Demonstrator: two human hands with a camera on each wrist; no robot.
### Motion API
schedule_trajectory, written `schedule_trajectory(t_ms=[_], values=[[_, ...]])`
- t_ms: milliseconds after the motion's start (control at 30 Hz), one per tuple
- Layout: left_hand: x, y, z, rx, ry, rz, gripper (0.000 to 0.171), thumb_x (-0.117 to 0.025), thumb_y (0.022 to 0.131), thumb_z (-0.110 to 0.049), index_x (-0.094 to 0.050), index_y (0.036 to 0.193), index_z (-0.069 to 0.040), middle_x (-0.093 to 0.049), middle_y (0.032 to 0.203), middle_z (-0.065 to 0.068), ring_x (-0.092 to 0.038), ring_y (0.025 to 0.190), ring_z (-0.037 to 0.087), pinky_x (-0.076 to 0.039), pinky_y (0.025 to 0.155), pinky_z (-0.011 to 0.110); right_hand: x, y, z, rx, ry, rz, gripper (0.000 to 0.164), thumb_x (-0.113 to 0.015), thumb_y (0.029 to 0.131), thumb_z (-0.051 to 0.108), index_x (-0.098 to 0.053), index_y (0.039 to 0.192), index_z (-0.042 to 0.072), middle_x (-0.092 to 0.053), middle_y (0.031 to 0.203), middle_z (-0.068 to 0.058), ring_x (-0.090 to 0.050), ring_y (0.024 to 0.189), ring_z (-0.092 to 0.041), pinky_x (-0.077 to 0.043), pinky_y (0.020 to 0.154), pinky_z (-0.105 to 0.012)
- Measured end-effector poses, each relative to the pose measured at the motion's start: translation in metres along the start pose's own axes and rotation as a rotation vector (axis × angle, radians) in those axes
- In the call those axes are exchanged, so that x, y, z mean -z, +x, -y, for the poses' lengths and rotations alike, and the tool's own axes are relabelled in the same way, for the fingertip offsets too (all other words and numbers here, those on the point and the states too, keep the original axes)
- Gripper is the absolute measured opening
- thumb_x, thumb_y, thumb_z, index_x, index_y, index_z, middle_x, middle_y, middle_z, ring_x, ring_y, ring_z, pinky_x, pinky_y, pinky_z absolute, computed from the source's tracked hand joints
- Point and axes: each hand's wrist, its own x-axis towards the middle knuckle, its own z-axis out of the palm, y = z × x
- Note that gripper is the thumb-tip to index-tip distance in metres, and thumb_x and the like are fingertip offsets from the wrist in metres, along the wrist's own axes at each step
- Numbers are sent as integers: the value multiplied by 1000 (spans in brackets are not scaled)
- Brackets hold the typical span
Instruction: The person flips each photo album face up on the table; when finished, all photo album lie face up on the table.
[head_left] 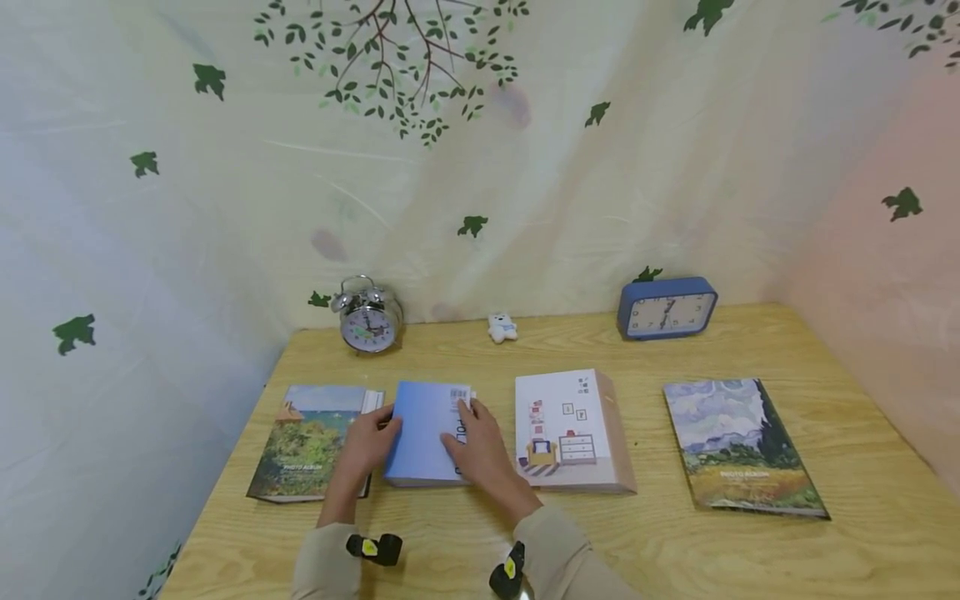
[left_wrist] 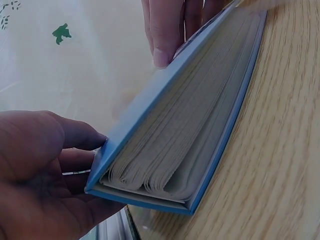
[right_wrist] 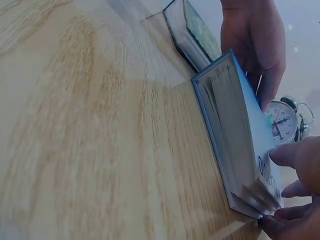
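A blue photo album point(head_left: 427, 433) with a barcode on its cover lies on the table, its thick pages showing along the near side. My left hand point(head_left: 369, 442) grips its left edge, thumb on the cover and fingers around the spine in the left wrist view. At the opposite edge, my right hand point(head_left: 483, 446) holds the album with the thumb on the cover and fingers at the page side; the right wrist view shows these fingers point(right_wrist: 290, 220) low by the bottom cover. Left of it lies a landscape-covered photo album point(head_left: 311, 442), partly behind my left hand.
A thick white album point(head_left: 562, 429) with furniture drawings lies just right of my right hand. Farther right is another painted photo album point(head_left: 738, 446). Along the back stand a silver alarm clock point(head_left: 369, 321), a small white bear figure point(head_left: 502, 327) and a blue clock point(head_left: 667, 308).
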Motion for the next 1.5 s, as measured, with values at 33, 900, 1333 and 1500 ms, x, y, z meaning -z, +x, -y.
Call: schedule_trajectory(t_ms=[33, 900, 1333, 1500], values=[[0, 0, 0, 2, 11, 1, 43, -49, 99, -16, -48, 138, 3, -56, 131, 27, -53, 121, 41, -46, 97, 51, 1, 0, 0, -8, -8, 6, 63, -60, 94, 31, -38, 146, 5, -32, 152, -20, -32, 139, -38, -30, 113, -50], [-63, -8, -69, -296, -52, -132, 42, -62, 92, -18, -56, 127, 4, -60, 120, 22, -62, 106, 35, -54, 88, 41, 138, -21, -54, -75, -22, -207, 57, -58, 94, 24, -39, 144, 4, -29, 151, -21, -29, 139, -40, -29, 111, -55], [-126, -12, -80, -228, -17, 156, 49, -67, 88, -17, -54, 130, 5, -58, 108, 13, -55, 96, 22, -49, 84, 38, 161, -55, -105, -129, -81, -81, 59, -55, 97, 24, -35, 146, -3, -38, 144, -31, -36, 132, -47, -36, 105, -58], [-139, -18, -88, -247, 86, 144, 55, -65, 90, -18, -49, 136, 6, -54, 121, 19, -54, 106, 26, -48, 94, 42, 161, -59, -108, -146, -84, -87, 58, -54, 98, 26, -35, 147, 1, -38, 144, -30, -38, 131, -47, -37, 105, -57]])
